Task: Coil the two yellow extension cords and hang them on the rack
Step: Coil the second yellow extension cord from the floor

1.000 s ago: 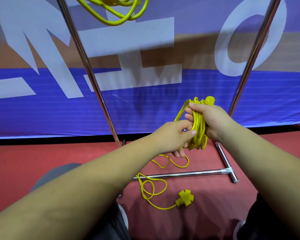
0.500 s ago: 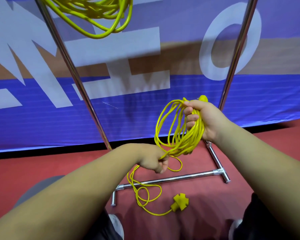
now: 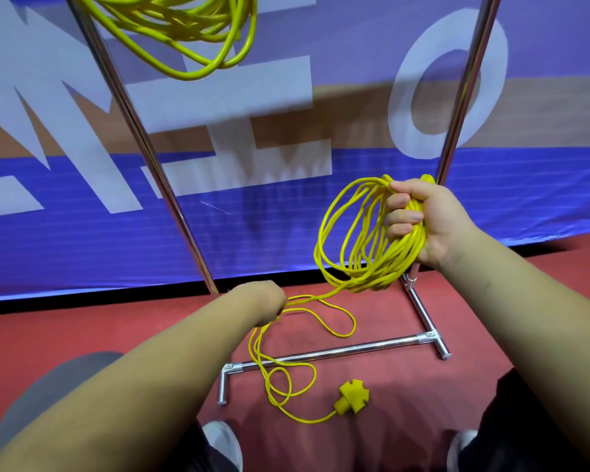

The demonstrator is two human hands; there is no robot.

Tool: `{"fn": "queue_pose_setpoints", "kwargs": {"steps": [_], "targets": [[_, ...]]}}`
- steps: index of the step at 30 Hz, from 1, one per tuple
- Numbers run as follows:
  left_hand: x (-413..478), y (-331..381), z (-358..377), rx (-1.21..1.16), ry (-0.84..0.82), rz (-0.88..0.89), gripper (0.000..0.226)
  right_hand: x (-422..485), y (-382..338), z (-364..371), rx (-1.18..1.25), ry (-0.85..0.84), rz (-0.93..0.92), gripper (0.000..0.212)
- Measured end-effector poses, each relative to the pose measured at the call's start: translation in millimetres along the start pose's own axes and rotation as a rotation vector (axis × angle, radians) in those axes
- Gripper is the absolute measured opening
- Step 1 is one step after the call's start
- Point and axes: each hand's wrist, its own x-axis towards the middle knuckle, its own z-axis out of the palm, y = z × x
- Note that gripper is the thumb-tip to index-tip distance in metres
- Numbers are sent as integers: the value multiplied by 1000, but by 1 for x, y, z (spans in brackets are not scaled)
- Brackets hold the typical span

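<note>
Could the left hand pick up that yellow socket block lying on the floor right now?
Probably not yet: the left hand is shut on the loose cord, well above the socket block. Nothing blocks the way, though.

Coiled cord (image 3: pixel 361 240) right of rack pole (image 3: pixel 150 158) — plug end (image 3: pixel 351 398) on floor (image 3: pixel 82 335)

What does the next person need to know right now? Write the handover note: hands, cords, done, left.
Right hand: closed around the gathered loops of the second cord's coil, held up in front of the rack's right upright.
Left hand: lower, pinching the loose run of the same cord.
First yellow cord: already coiled and hanging at the top of the rack.
Uncoiled tail: lies in loose loops on the red floor, crossing the rack's base bar, and ends at the multi-outlet socket end.
Done: one cord hung, second partly coiled.
Left: gather in the tail and socket, then hang that coil.
</note>
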Motion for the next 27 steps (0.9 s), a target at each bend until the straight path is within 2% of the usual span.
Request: {"fn": "queue_pose_setpoints", "kwargs": {"steps": [2, 4, 6, 10, 14, 21, 27], "targets": [[-3, -5, -12, -88, 72, -75, 16, 0, 0, 2, -26, 11, -9, 25], [-7, -9, -26, -239, 155, -144, 25, 0, 2, 4, -64, 21, -15, 25], [-11, -15, -38, -488, 241, -196, 31, -1, 4, 8, -120, 30, -18, 25], [-26, -20, -65, -1037, 380, -256, 27, -2, 12, 15, -233, 40, -14, 24], [-41, -12, -89, -1525, 490, -221, 24, 2, 26, 18, -408, 54, -27, 23], [-60, 0, -122, -1971, 510, -122, 33, 10, 54, 25, -862, 156, -276, 35], [-65, -2, -122, -2206, 446, -131, 26, 14, 66, 19, -924, 240, -301, 26]]}}
